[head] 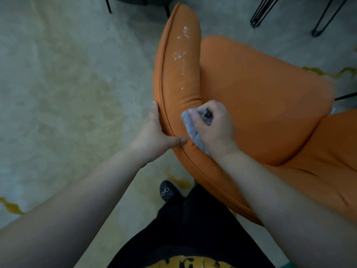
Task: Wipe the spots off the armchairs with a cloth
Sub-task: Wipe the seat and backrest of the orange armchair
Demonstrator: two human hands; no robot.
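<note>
While the left hand braces the armchair's outer edge, fingers spread, the right hand grips the cloth at the armrest's near end; spots lie beyond, along its length.

Cloth in right hand on armchair

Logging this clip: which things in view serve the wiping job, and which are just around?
In use: orange armchair; white spots; grey cloth; right hand; left hand.
Just around: black wire legs; rug; black shoe.
</note>
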